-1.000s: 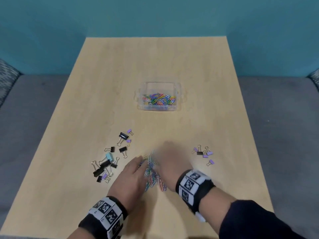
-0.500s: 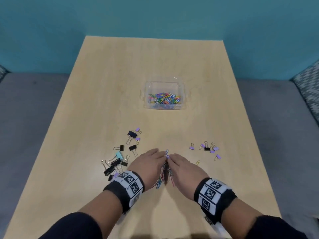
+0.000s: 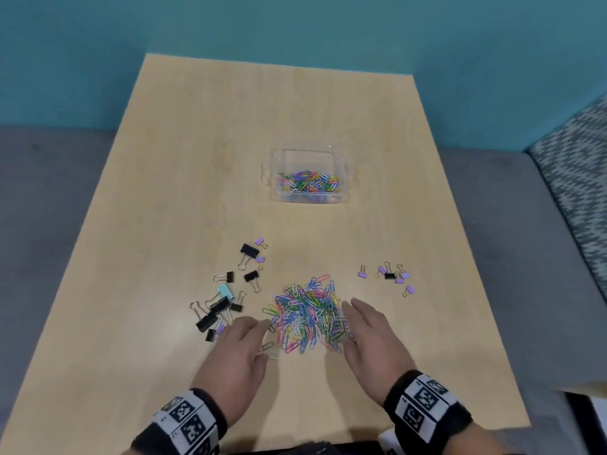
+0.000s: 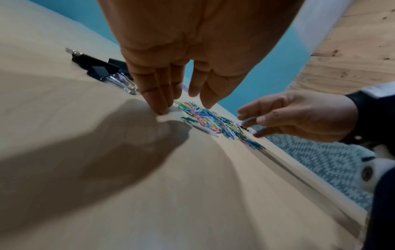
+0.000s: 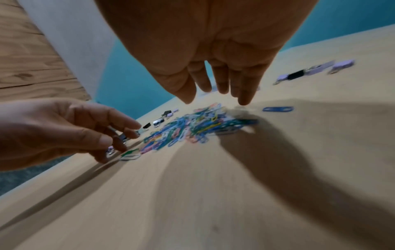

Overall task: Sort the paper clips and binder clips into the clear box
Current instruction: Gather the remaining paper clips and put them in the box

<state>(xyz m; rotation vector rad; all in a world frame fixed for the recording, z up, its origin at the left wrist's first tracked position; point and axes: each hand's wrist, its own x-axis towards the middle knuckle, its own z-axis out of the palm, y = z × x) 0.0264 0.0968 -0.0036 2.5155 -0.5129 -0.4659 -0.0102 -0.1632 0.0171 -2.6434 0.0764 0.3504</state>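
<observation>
A loose pile of coloured paper clips (image 3: pixel 308 315) (image 4: pixel 215 122) (image 5: pixel 192 128) lies on the wooden table near its front. My left hand (image 3: pixel 241 346) (image 4: pixel 175 99) rests open at the pile's left edge, fingertips on the table. At the pile's right edge is my right hand (image 3: pixel 368 336) (image 5: pixel 215 94), open with fingers straight, holding nothing. The clear box (image 3: pixel 279 165) stands further back, with several coloured paper clips inside. Black, teal and purple binder clips (image 3: pixel 226 300) lie left of the pile. A smaller group of purple and black binder clips (image 3: pixel 392 277) (image 5: pixel 307 71) lies to the right.
The table (image 3: pixel 164 224) is light wood, with a teal wall behind it. Grey cushions flank it on both sides, and a patterned cushion (image 3: pixel 578 178) sits at the far right. One blue paper clip (image 5: pixel 278 109) lies apart, right of the pile.
My hands were pressed together over the paper clips; now they have drawn apart to either side, and the pile lies spread and uncovered between them.
</observation>
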